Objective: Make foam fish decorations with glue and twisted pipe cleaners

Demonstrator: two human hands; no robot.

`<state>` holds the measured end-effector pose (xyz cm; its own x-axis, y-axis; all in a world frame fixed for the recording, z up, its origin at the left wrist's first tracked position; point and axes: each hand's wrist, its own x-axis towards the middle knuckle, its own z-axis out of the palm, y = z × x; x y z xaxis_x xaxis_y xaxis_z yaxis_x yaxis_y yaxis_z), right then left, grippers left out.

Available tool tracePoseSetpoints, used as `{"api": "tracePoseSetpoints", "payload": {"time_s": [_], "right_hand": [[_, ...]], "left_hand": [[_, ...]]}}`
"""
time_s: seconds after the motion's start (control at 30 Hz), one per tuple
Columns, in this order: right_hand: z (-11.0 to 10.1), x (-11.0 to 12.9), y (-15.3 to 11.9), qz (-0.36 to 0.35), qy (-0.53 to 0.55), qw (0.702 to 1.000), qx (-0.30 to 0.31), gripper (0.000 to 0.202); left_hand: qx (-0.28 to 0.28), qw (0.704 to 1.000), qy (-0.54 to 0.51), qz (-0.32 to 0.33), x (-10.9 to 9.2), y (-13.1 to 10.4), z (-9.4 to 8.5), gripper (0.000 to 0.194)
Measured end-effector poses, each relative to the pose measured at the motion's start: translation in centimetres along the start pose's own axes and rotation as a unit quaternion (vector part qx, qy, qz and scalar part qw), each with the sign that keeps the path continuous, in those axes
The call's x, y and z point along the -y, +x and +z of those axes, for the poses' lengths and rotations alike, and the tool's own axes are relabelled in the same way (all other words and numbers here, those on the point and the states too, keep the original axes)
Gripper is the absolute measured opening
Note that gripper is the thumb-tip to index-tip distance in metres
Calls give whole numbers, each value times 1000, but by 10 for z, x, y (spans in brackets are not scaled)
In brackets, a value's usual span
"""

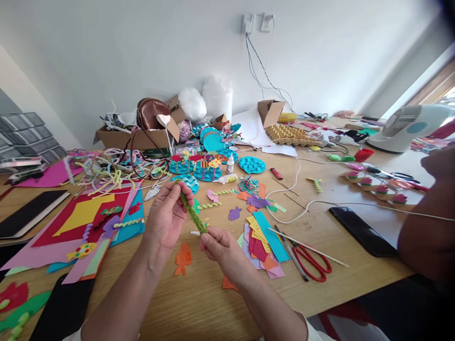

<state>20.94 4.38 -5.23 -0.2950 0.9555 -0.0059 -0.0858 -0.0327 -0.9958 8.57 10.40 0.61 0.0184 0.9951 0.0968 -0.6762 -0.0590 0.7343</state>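
Observation:
Between my two hands runs a green pipe cleaner [193,209], held on a slant above the table. My left hand [167,213] pinches its upper end between thumb and fingers. At the lower end, my right hand [222,246] has its thumb and fingers closed on it. A white tip [195,233] shows just left of my right hand; what it belongs to is hidden. Below my hands lies an orange paper fish [184,258]. A purple paper fish [234,213] and twisted yellow-green pipe cleaners [209,205] lie beyond.
Red-handled scissors [313,263], a wooden stick [309,247] and paper strips [258,241] lie to the right. A black phone [360,230] and a white cable [341,203] are farther right, near another person's arm [428,218]. Glue bottles [230,164] and blue discs [251,165] stand behind; coloured sheets [39,232] lie left.

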Motion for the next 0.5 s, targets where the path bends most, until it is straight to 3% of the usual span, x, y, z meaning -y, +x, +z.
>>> {"api": "tracePoseSetpoints", "payload": {"time_s": [0.17,0.3,0.4,0.5], "right_hand": [[7,-3,-4,-86,-168,982,-18,31],[4,-3,-16,-86,-239,967,-13,27],[-27,-4,-38,-29,-377,924,-66,19],[-86,-9,-73,44,-483,850,-207,16]], "left_hand": [[23,1000,-4,-18,-1,-10,10,14],[20,1000,16,-9,-6,-10,13,11],[24,998,43,27,-18,-8,6,8],[24,994,99,41,-32,-11,-2,14]]}}
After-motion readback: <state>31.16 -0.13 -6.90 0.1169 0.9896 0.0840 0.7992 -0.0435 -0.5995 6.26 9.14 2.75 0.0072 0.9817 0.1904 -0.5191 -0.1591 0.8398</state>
